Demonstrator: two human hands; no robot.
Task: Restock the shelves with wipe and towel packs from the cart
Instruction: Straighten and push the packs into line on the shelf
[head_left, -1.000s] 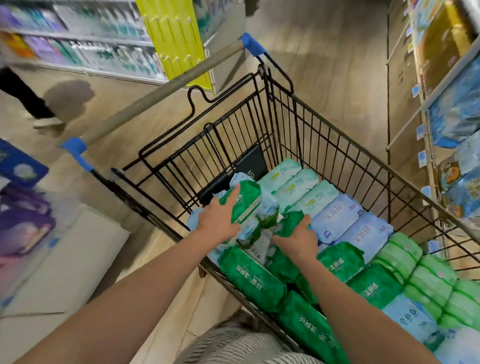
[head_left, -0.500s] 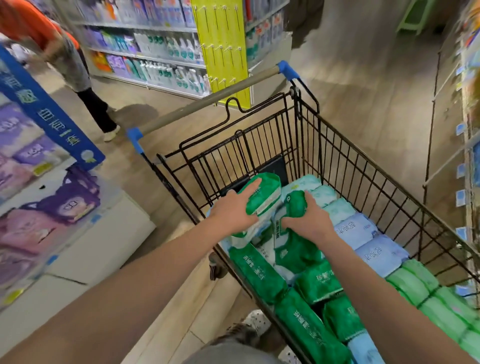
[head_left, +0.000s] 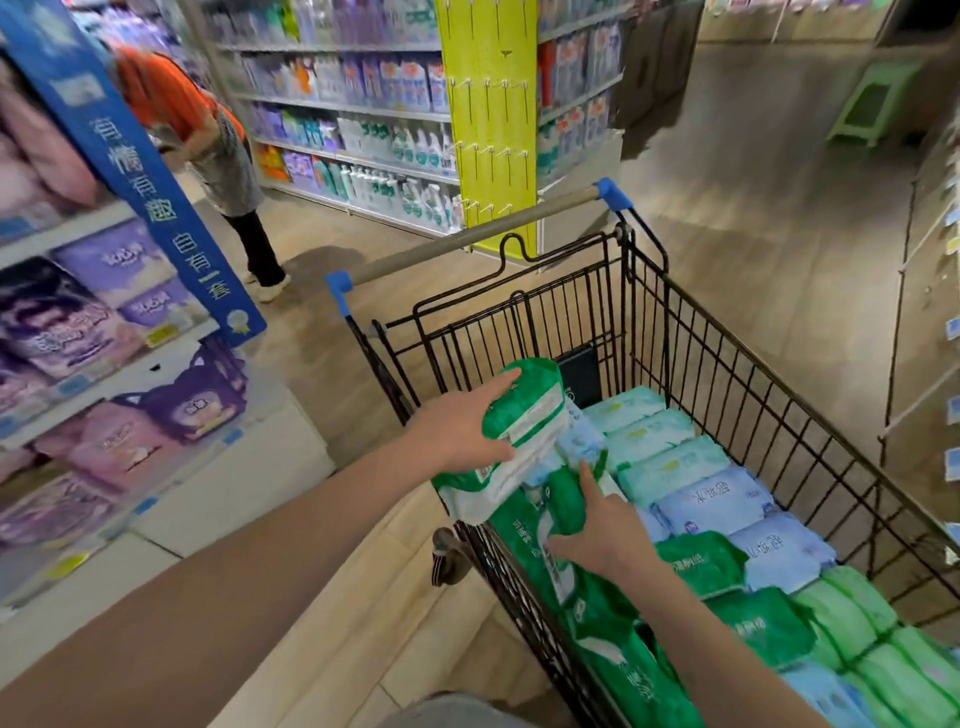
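A black wire cart (head_left: 727, 332) holds several wipe and towel packs: dark green ones (head_left: 727, 566), mint ones (head_left: 654, 441), light blue ones (head_left: 717, 504) and light green ones (head_left: 857, 613). My left hand (head_left: 462, 431) grips a green-and-white pack (head_left: 530, 421), lifted and tilted above the cart's near left corner. My right hand (head_left: 597, 530) is lower, closed over a dark green pack (head_left: 563, 499) that still lies among the others. A shelf (head_left: 104, 395) with purple and pink packs stands to the left of the cart.
A blue slanted banner (head_left: 156, 197) hangs on the left shelf. A person in an orange top (head_left: 182, 104) bends over in the aisle beyond it. The cart handle (head_left: 467, 244) points at a yellow peg panel (head_left: 493, 104). Shelving (head_left: 924, 312) lines the right side, and a green stool (head_left: 872, 104) stands far back.
My left hand has raised its green-and-white pack higher and toward the cart's left edge. My right hand has dropped lower onto a dark green pack. My view has turned left, showing more of the left shelf.
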